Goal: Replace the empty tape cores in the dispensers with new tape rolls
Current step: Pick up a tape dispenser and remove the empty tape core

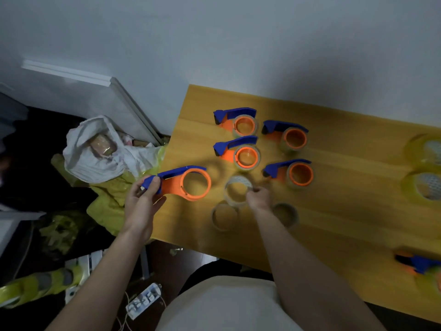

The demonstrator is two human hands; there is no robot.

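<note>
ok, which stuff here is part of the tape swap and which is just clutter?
Job:
- empty dispenser, held in left hand
- core, pinched by right hand
- two cores on table
- four loaded dispensers
- new tape rolls, far right

Lying about:
- white bag on the floor
- power strip
- yellow-green plastic

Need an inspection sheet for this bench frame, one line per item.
Surface: wooden table.
Job's things: four loaded dispensers in a group; fifth dispenser at right edge; new tape rolls far right.
Clutter: two bare cores near front.
Grips: left hand holds empty dispenser; right hand pinches a core.
Cables: power strip on floor.
Surroundings: white bag, yellow plastic on floor.
</note>
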